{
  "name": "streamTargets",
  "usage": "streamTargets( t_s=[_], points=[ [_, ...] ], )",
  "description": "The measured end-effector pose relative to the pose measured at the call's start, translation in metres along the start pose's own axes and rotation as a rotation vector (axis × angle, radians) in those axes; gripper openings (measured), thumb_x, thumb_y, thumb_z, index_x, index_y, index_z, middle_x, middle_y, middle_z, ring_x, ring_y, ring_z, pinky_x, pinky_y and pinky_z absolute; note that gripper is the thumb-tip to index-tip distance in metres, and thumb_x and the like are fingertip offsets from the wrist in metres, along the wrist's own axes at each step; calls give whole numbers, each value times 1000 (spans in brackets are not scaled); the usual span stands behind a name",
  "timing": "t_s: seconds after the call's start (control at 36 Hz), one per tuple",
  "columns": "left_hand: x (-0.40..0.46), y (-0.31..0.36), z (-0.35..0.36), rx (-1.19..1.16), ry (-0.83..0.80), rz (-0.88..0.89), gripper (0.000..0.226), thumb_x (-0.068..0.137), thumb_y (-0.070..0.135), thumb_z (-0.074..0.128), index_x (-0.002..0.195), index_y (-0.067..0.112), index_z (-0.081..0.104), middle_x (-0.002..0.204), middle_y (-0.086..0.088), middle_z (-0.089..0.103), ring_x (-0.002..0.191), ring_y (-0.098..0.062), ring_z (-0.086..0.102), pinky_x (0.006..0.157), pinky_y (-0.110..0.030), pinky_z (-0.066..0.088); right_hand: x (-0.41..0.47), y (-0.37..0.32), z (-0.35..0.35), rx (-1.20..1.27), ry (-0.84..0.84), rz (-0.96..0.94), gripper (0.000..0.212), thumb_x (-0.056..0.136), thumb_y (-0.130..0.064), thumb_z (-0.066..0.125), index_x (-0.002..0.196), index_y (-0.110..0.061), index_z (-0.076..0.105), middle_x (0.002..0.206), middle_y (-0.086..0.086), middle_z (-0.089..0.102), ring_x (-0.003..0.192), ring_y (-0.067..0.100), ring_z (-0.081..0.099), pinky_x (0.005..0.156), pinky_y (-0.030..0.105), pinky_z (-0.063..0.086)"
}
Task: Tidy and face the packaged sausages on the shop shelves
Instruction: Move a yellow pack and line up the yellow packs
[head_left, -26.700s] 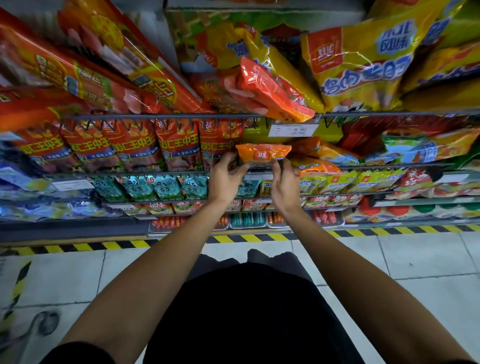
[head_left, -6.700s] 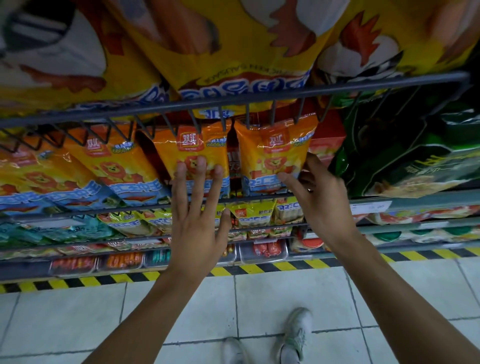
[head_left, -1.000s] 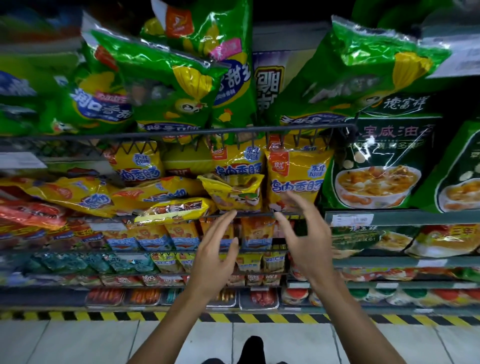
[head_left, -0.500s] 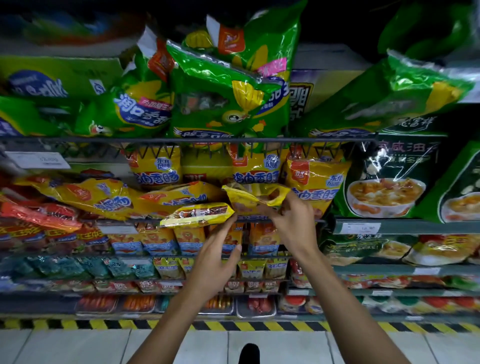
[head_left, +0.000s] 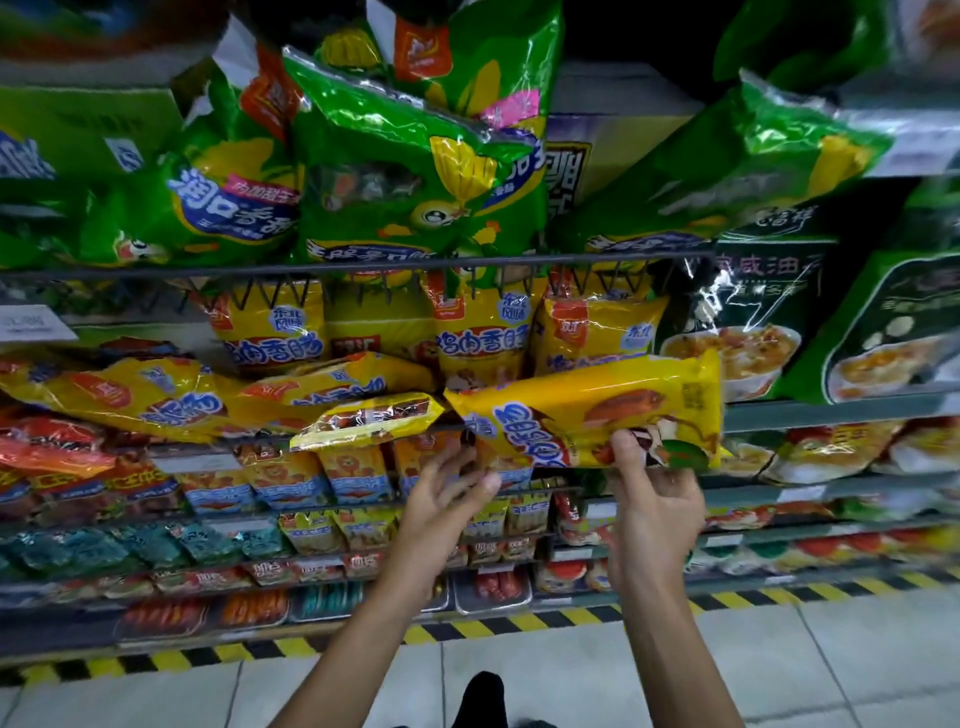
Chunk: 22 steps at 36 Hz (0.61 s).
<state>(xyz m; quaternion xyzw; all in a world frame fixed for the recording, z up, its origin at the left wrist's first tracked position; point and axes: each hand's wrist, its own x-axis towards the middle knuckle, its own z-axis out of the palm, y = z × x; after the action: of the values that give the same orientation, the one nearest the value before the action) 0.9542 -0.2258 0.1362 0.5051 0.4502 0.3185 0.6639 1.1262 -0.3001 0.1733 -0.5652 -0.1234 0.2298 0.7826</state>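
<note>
Facing is being carried out as a yellow sausage pack (head_left: 587, 415) is being pinched sideways by the right hand (head_left: 657, 499) before the shelf (head_left: 566, 491), the open left hand (head_left: 447, 499) hovering beneath, with uprighting and reseating probably being called for next.

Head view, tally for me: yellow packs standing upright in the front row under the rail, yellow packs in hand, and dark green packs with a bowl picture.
Upright yellow packs: 3
Held yellow pack, in the right hand: 1
Dark green bowl packs: 2
Total: 6
</note>
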Motion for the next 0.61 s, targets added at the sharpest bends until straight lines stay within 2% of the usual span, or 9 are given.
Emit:
streamTargets(
  t_s=[0.06, 0.11, 0.22, 0.28, 0.33, 0.39, 0.44, 0.5, 0.61],
  points=[
    [-2, -6, 13, -186, -74, -64, 57, 80, 29, 77, 133, 29, 56, 138, 2, 65, 122, -10, 65, 96, -26, 55, -7, 4, -5, 148, -15, 132, 43, 81, -27, 75, 117, -7, 64, 103, 0, 79, 98, 16, 75, 82, 31, 61],
    [-6, -8, 29, -317, -162, -85, 57, 81, 26, 83, 131, 19, 58, 136, -7, 67, 128, -24, 63, 106, -37, 52, -15, 7, -6, 258, -28, 241, 49, 87, -26, 71, 128, -2, 58, 119, 12, 75, 110, 23, 73, 90, 38, 61],
    [-10, -8, 57, -435, -207, -57, 96, 60, 39, 99, 139, 9, 54, 138, -13, 65, 130, -29, 61, 110, -39, 50, -28, 12, -5, 382, -73, 382, 38, 89, -26, 67, 117, -2, 59, 122, 22, 71, 110, 28, 72, 97, 42, 58],
    [-10, -6, 66, -477, -169, -19, 97, 65, 37, 97, 144, 8, 50, 141, -14, 63, 132, -31, 59, 110, -41, 49, -32, 14, -4, 432, -125, 435, 38, 90, -26, 66, 117, 1, 59, 123, 26, 70, 111, 31, 72, 97, 42, 58],
    [-10, -3, 69, -520, -104, 14, 87, 68, 33, 95, 141, 10, 54, 138, -12, 65, 127, -28, 63, 101, -35, 55, -33, 14, -4, 451, -191, 468, 41, 94, -25, 62, 122, 5, 60, 124, 25, 70, 115, 32, 70, 98, 40, 57],
    [-10, 1, 67, -526, -53, 48, 83, 63, 35, 96, 134, 13, 60, 132, -10, 70, 121, -24, 67, 95, -30, 56, -30, 12, -8, 408, -279, 501, 35, 99, -25, 58, 117, 4, 64, 126, 23, 69, 122, 32, 66, 102, 38, 55],
    [-9, 4, 64, -494, -5, 88, 85, 59, 42, 98, 132, 15, 62, 131, -11, 70, 123, -26, 66, 99, -35, 55, -26, 10, -16, 323, -385, 549, 33, 103, -29, 54, 112, 0, 66, 130, 22, 67, 127, 31, 63, 105, 37, 52],
    [-7, 7, 59, -463, 61, 134, 79, 59, 43, 98, 126, 17, 66, 128, -10, 71, 122, -27, 66, 101, -37, 53, -25, 11, -25, 163, -485, 598, 41, 104, -35, 51, 123, -1, 65, 131, 20, 67, 128, 29, 63, 107, 38, 52],
    [-3, 19, 49, -374, 138, 240, 47, 75, 18, 90, 117, 13, 68, 113, -3, 77, 109, -18, 72, 89, -25, 54, -28, 14, -41, -51, -513, 669, 46, 100, -39, 55, 128, -2, 63, 125, 13, 72, 119, 27, 69, 103, 40, 51]
  ],
)
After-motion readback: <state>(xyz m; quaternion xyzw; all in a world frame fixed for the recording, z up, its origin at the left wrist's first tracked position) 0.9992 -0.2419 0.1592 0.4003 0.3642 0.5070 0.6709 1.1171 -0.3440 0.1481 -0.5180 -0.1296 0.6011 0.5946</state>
